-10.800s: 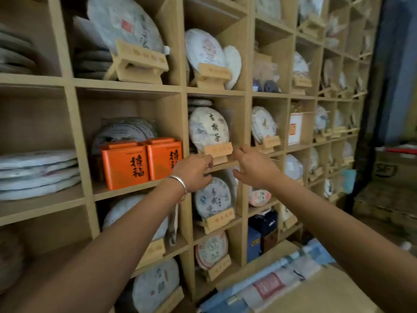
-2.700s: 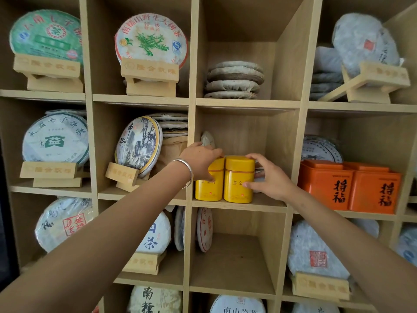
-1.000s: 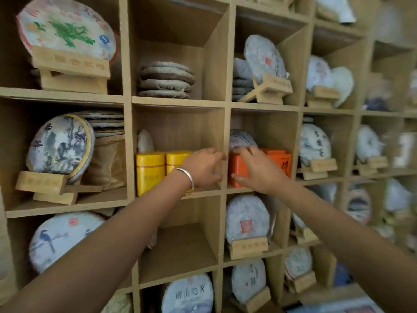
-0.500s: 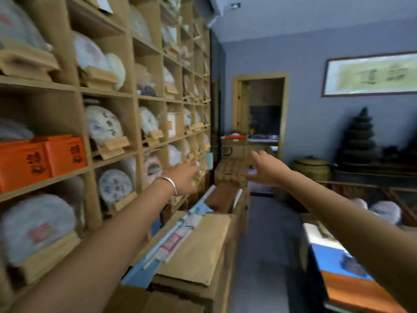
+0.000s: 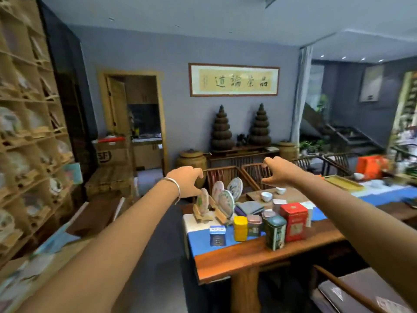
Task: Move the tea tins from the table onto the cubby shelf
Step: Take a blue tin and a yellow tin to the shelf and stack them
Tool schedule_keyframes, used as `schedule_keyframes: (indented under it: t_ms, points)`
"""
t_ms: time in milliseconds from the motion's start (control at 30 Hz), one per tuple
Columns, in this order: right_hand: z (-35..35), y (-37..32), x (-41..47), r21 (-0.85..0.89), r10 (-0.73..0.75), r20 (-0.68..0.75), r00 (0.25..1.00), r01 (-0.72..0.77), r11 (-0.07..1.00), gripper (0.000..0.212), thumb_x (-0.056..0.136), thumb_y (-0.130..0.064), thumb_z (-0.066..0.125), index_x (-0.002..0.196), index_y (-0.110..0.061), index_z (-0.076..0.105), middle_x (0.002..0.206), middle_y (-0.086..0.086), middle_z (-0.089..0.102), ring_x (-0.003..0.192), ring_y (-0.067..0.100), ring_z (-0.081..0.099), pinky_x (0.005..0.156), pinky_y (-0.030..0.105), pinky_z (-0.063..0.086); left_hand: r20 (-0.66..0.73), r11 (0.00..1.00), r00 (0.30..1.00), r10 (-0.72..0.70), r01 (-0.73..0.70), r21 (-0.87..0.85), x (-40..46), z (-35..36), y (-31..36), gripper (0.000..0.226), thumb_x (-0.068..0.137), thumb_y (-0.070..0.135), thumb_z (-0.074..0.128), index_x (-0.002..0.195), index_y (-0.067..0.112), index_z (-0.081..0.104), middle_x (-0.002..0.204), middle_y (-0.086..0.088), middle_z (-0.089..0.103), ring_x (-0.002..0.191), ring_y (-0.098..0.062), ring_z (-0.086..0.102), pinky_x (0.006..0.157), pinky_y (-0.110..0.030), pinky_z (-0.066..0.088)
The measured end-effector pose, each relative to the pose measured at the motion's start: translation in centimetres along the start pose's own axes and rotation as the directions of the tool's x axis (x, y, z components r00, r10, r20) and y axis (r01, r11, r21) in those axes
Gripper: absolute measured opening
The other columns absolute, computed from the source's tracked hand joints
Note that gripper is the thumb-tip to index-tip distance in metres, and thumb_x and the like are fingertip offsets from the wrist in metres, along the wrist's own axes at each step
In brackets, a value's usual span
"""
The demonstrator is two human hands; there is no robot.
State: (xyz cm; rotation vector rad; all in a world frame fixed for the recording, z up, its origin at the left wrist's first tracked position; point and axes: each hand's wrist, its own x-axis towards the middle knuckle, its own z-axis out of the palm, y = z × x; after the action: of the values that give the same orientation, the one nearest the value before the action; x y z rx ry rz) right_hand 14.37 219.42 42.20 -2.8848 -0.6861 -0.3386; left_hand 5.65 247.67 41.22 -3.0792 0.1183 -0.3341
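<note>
One head-worn wide view looks forward and slightly down across the room, the long reddish-brown wooden table [image 5: 266,256] near, the pale wooden cubby shelf [image 5: 33,136] at left

Wooden table [image 5: 237,259] covered in part by blue runner [image 5: 200,240]. Red tin [image 5: 294,221] taken as landmark, stood upright on runner. Green tin [image 5: 275,232] placed just left-front of red tin. Yellow tin [image 5: 240,228] set further left, small blue tin [image 5: 217,235] beyond it. Tea cakes on stands [image 5: 222,203] arranged behind yellow tin. White cups [image 5: 266,196] seen behind red tin.
</note>
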Motion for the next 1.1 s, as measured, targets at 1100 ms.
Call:
schedule_keyframes:
  t_ms: [1100]
  points:
    - [35.3, 12.7, 31.7, 0.091, -0.158, 0.533, 0.831, 0.129, 0.987, 0.061, 0.081, -0.04, 0.068, 0.129, -0.012, 0.044, 0.123, 0.015, 0.053, 0.109, 0.031, 0.053, 0.086, 0.04, 0.047, 0.582, 0.927, 0.812, -0.049, 0.254, -0.277, 30.5, 37.5, -6.9, 0.066, 0.079, 0.029, 0.072, 0.135, 0.015, 0.042, 0.131, -0.012, 0.052, 0.117, -0.028, 0.051, 0.097, -0.04, 0.045]
